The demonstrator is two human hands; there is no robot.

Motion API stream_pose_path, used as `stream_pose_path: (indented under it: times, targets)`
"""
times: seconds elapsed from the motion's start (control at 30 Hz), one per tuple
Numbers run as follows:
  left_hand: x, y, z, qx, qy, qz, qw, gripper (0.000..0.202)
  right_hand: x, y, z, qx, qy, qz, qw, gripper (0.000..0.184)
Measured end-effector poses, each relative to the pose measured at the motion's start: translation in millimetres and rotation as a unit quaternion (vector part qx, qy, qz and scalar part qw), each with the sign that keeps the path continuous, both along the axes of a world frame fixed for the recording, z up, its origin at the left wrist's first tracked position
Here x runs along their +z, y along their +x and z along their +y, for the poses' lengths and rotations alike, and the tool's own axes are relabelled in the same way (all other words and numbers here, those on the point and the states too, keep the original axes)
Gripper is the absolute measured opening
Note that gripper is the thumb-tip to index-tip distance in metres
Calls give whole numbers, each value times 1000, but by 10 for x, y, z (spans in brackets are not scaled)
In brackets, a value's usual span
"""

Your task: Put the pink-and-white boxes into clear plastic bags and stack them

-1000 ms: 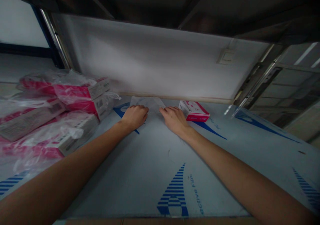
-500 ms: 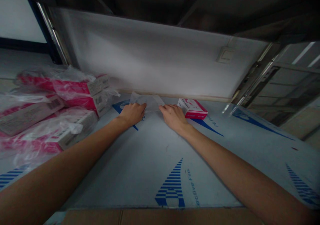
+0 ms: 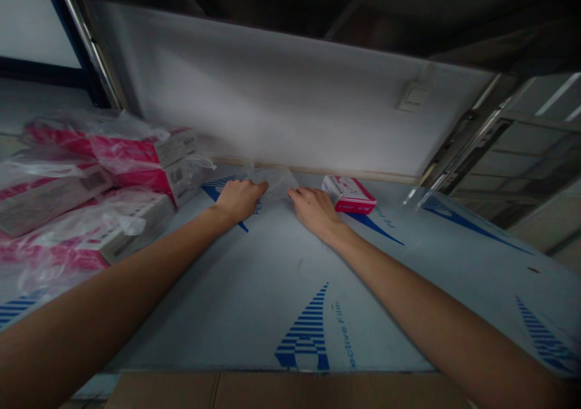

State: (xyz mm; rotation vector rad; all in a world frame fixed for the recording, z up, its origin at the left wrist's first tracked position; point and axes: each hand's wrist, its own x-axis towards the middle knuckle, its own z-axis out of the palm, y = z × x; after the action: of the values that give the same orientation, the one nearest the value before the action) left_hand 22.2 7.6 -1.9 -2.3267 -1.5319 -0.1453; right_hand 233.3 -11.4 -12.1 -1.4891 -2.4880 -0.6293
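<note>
A clear plastic bag point(image 3: 276, 181) lies near the back edge of the surface, stretched between my two hands. My left hand point(image 3: 242, 199) is closed on its left side, thumb toward the middle. On the other side my right hand point(image 3: 314, 210) has its fingers curled on the bag's right edge. Just beyond the right hand sits a small pink and white box point(image 3: 348, 195), apart from the bag. The fingertips and the bag's near edge are hard to make out in the dim, blurred view.
Several pink and white boxes in clear plastic bags point(image 3: 136, 155) are piled at the left. The film-covered surface point(image 3: 227, 300) ends at a white wall point(image 3: 272, 94). A dark shelf point(image 3: 290, 3) hangs overhead; brown cardboard point(image 3: 281, 391) lies at the front edge.
The bag's far edge has shifted and crumpled a little between my hands. My left hand has risen slightly; the whole view has moved a little.
</note>
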Motion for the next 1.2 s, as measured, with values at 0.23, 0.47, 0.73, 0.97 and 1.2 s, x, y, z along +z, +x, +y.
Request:
stream_pose_path:
  times: [0.23, 0.47, 0.73, 0.97, 1.2]
  targets:
    - [4, 5, -3, -13, 3, 8, 1000, 34, -7, 16, -33, -2, 9, 5, 1000, 26]
    - [43, 6, -50, 4, -18, 3, 1000, 34, 6, 1, -40, 0, -4, 12, 1000, 29]
    - [32, 8, -43, -8, -13, 9, 1000, 34, -27, 20, -21, 16, -4, 26, 1000, 28]
    - [26, -4, -53, -10, -21, 6, 1000, 34, -55, 15, -4, 18, -12, 36, 999, 29]
    - [21, -17, -49, -24, -19, 1, 1000, 35, -33, 12, -17, 18, -25, 41, 999, 30]
